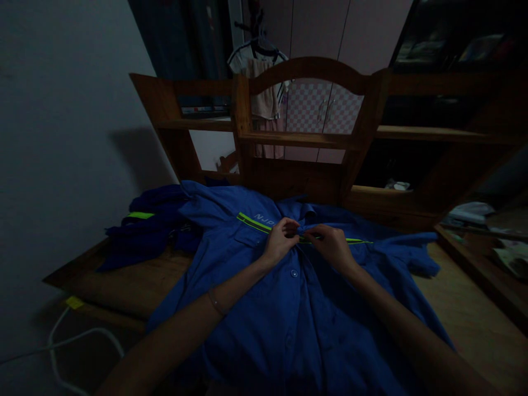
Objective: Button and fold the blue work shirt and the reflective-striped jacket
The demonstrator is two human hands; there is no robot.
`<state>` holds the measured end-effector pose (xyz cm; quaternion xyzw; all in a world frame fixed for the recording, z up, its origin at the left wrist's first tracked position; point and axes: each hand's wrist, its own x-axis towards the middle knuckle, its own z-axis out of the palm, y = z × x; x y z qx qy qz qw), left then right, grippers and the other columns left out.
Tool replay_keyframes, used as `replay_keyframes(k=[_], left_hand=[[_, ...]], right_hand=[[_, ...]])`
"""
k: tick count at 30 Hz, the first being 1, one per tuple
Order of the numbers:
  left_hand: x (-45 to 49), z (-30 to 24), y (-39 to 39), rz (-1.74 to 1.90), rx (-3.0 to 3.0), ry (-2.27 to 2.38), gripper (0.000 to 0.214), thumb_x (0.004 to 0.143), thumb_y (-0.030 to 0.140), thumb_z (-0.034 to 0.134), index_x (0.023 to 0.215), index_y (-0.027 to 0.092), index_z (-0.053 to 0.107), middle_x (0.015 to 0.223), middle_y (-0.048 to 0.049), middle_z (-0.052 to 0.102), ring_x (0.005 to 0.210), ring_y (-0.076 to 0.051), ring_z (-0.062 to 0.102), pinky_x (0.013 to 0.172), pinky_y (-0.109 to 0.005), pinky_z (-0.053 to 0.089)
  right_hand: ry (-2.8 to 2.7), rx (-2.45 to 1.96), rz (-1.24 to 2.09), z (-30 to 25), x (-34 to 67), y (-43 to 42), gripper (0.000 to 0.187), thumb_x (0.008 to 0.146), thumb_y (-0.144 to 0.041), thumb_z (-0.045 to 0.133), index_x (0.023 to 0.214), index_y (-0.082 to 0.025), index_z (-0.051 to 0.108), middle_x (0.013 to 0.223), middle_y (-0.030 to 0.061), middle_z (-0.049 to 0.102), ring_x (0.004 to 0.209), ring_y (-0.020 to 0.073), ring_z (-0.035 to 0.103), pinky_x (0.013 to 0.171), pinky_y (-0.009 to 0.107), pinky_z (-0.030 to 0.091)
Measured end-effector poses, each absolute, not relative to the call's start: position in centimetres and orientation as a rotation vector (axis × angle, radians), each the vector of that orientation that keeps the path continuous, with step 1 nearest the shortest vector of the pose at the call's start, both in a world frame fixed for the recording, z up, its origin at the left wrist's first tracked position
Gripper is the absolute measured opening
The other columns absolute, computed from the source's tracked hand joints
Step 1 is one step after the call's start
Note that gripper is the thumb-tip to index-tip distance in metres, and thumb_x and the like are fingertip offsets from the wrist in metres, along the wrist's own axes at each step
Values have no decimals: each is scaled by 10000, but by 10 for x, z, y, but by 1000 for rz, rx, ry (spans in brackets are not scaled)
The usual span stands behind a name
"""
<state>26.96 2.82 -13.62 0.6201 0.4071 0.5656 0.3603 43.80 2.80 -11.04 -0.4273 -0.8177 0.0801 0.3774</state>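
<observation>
A blue work shirt (289, 313) with a yellow-green reflective chest stripe (252, 223) lies front-up on a wooden surface (136, 280). My left hand (281, 239) and my right hand (330, 245) meet at the shirt's front placket just below the collar. Both pinch the fabric there with closed fingers, close to each other. One button (294, 273) shows on the placket below my hands. A thin bracelet sits on my left wrist (214, 301).
A second blue garment with a reflective stripe (144, 223) lies bunched at the left. A wooden headboard with shelves (305, 137) rises behind. Clothes hang on hangers (259, 82) beyond it. A white cable (70, 341) lies at lower left. Papers clutter the right shelf (495, 231).
</observation>
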Motion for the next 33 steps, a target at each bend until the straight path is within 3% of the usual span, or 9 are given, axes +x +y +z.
replay_keyframes(k=[7, 11, 15, 21, 24, 33], left_hand=[[272, -127, 19, 1465, 1790, 1075, 363, 650, -27, 511, 949, 168, 573, 919, -22, 627, 871, -126, 615, 821, -246, 485], [270, -128, 21, 1479, 1740, 1094, 404, 633, -70, 418, 926, 167, 562, 891, -24, 618, 815, -115, 627, 723, -211, 505], [269, -130, 24, 1489, 1697, 1111, 382, 640, -65, 428, 916, 162, 561, 876, -35, 621, 820, -124, 633, 688, -200, 503], [276, -125, 16, 1435, 1718, 1241, 122, 777, 171, 566, 898, 169, 583, 853, -35, 642, 785, -129, 623, 722, -236, 489], [278, -125, 11, 1433, 1752, 1401, 169, 766, 269, 619, 899, 175, 576, 811, -22, 641, 717, -125, 608, 676, -235, 475], [271, -130, 18, 1234, 1782, 1403, 166, 783, 262, 554, 789, 143, 670, 762, -44, 681, 703, -146, 626, 625, -225, 443]], right_hand=[[-2252, -1039, 106, -112, 440, 34, 117, 851, -170, 545, 861, -181, 660, 832, 37, 656, 754, 152, 613, 683, 237, 424], [-2341, -1020, 47, -111, 441, 33, 123, 883, -167, 498, 878, -167, 621, 853, 46, 620, 767, 142, 594, 694, 229, 413], [-2445, -1059, -89, -108, 441, 26, 158, 908, -147, 424, 911, -152, 582, 854, 63, 586, 727, 139, 559, 655, 235, 390], [-2506, -1086, -208, -111, 439, 23, 140, 880, -78, 401, 903, -151, 518, 859, 64, 546, 732, 146, 520, 655, 239, 376], [-2451, -1102, -231, -113, 438, 24, 127, 877, -71, 397, 876, -160, 487, 857, 59, 533, 719, 147, 503, 642, 240, 369], [-2377, -1070, -157, -115, 436, 24, 144, 869, -57, 384, 854, -180, 457, 853, 53, 516, 732, 149, 504, 657, 246, 372]])
